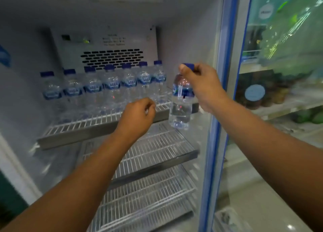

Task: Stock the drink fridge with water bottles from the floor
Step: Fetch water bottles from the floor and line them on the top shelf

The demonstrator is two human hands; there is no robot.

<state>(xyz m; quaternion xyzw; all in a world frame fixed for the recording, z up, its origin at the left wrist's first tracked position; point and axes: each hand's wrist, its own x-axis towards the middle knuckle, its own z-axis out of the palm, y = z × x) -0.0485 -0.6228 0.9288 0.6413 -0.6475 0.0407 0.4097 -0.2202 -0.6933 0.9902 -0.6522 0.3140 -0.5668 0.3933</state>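
Landmark: the top shelf (78, 134) of the drink fridge (192, 39) is taken as the reference for all positions.
Work done: seven water bottles (111, 84) are counted standing upright in one row along the back of the top shelf, blue caps up, labels facing forward.
Work in hand: one further bottle (180, 107) is carried upright in the air, just off the right front corner of the top shelf and not yet set down.
Work left: the front strip of the top shelf is seen bare of bottles, and no bottles are seen on the two wire shelves (157, 154) below it. The task is judged to be at an early stage. The supply on the floor is not in view, so the number outstanding cannot be told.
Right hand: the right hand (202, 84) is raised beyond the right end of the top shelf. The bottle's blue cap (188, 67) is pinched between thumb and curled fingers, and the body hangs below the grip.
Left hand: the left hand (138, 116) is held over the front rail of the top shelf, near its middle. The fingers are loosely curled and nothing is seen in them.
Image quality: slight blur is noted, and fine finger detail is limited.
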